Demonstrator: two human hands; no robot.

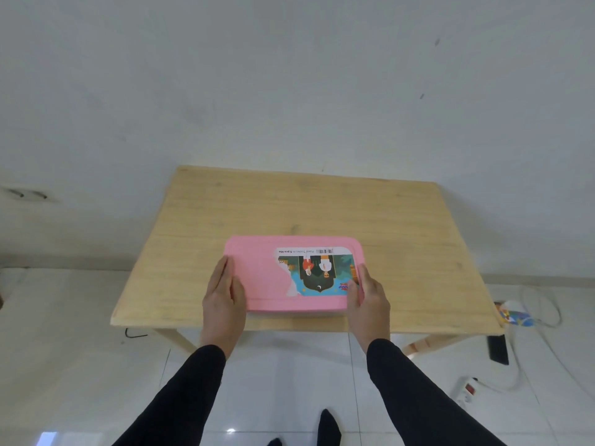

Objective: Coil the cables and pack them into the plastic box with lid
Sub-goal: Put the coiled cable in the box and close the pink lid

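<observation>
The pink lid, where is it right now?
In the head view the pink lid sits on the box near the front edge of the wooden table, with the left hand and right hand at its two ends.

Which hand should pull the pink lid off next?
Probably the right hand: its thumb already curls over the pink lid at the near right corner, ready to lift. The left hand only lies flat against the box's left side, so it could steady the box.
</observation>
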